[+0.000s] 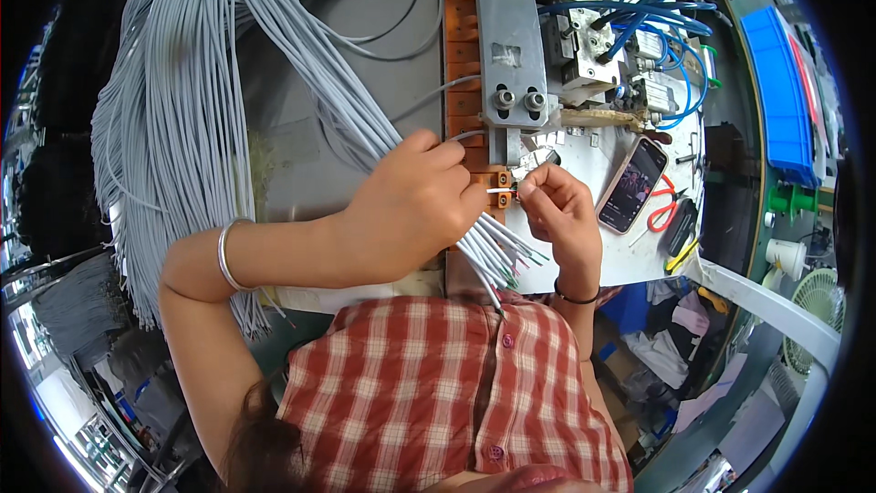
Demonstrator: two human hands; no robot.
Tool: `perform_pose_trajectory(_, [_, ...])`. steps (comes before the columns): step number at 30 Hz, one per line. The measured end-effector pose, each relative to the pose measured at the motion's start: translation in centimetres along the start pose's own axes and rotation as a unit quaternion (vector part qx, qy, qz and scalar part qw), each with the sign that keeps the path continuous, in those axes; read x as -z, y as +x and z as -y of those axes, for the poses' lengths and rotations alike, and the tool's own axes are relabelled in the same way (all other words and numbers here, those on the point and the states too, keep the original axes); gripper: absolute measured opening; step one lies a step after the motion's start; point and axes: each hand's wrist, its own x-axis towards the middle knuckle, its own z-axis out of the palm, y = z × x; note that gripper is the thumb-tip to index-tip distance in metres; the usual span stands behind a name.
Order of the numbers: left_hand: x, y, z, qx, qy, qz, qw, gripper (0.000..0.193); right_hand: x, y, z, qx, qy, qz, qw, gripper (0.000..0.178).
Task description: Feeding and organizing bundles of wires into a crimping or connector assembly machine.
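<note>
Fine work on a white cable end [498,190] at an orange fixture [463,50].

At left, a thick grey cable bundle [178,128] is draped over the near edge; to its right the left hand [422,194] is curled, knuckles up, and what is gripped inside cannot be told. Loose stripped ends [497,256] are fanned out just nearer. Between the hands, beside the fixture, the white cable end is met by the right hand [558,212], narrowed to a fingertip pinch on its tip. Farther right, a smartphone [632,184] is laid on the white tabletop [630,257]. The step in hand is judged to be the preparing or seating of fine conductors; steady alignment seems called for next.
</note>
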Motion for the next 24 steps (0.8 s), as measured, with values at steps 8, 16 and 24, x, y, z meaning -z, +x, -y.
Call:
perform_pose_trajectory(8, [0.6,-0.1,-0.2,0.043,-0.048,0.028,0.998,0.02,-0.7,-1.2,0.0,0.154,-0.034,-0.079,0.984,0.01])
perform_pose_trajectory(16, [0.5,-0.2,-0.3,0.032,-0.061,0.005,0.998,0.029,-1.7,-1.3,0.1,0.134,-0.014,-0.12,0.984,0.006])
perform_pose_trajectory(24, [0.7,0.0,-0.3,0.051,-0.073,-0.004,0.996,0.022,-1.5,-1.4,0.4,0.095,0.08,-0.055,0.991,0.007])
